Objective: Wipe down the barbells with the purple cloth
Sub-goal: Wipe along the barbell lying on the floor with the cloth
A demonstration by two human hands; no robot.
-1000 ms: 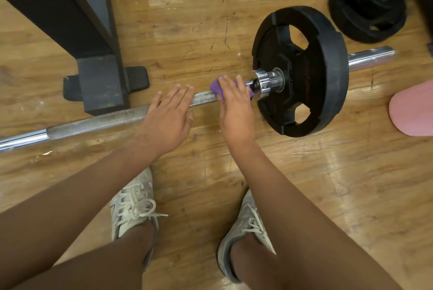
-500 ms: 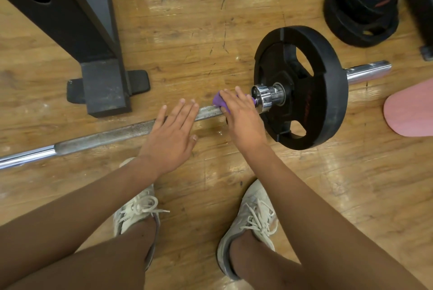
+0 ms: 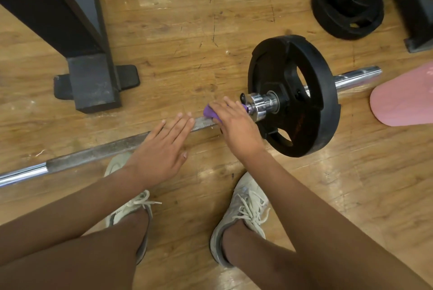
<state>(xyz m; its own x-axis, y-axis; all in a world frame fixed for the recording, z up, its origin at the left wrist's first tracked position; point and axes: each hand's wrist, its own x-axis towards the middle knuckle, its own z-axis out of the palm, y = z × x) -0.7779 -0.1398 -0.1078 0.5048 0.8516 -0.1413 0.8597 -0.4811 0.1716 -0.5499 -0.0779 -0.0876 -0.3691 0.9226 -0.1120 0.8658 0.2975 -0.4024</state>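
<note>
My right grip (image 3: 236, 125) is curled over the purple cloth (image 3: 209, 112), pressing it down on the barbell (image 3: 98, 152) just left of centre frame, right beside the shiny collar (image 3: 260, 105); only a small purple fold shows past my fingertips on the left. My left grip (image 3: 161, 149) lies flat and spread with its fingers straight, the fingertips resting across the rough grey part of the bar just beside the cloth, holding nothing. The barbell lies on the wooden floor (image 3: 187, 32), running from the lower left edge up to the right, and carries one black weight plate (image 3: 311, 93) standing on edge right of centre. In the upper right, a stack of black plates (image 3: 349, 1) lies flat, well apart from the bar. A dark rack foot (image 3: 93, 81) fills the upper left, and a pink mat (image 3: 403, 100) pokes in at the right edge. My two pale sneakers (image 3: 243, 214) stand on the floor at the bottom of the frame.
</note>
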